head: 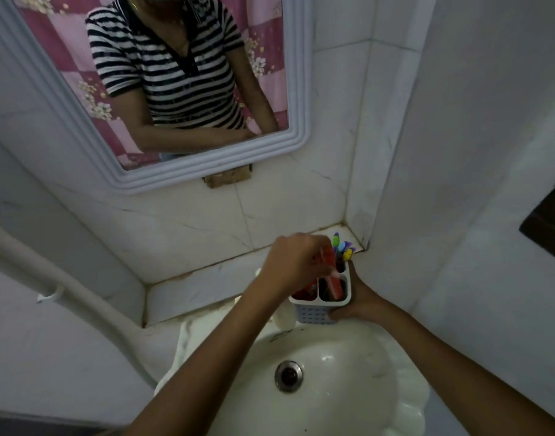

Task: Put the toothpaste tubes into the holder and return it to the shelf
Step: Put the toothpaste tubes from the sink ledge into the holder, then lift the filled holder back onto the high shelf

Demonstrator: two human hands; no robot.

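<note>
Above the sink rim (405,366), right hand (362,302) gripping holder (317,313), left hand (293,265) pinching toothpaste tube (332,278).

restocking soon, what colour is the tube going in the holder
Red-orange tube, seen in the head view.

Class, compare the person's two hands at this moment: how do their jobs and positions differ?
The left hand is above the white slotted plastic holder, pinching a red toothpaste tube and lowering it into a compartment; the right hand sits lower, gripping the holder's side. The left hand's back faces the camera; the right hand's fingers wrap underneath. Both are closed and over the sink's back edge.
</note>
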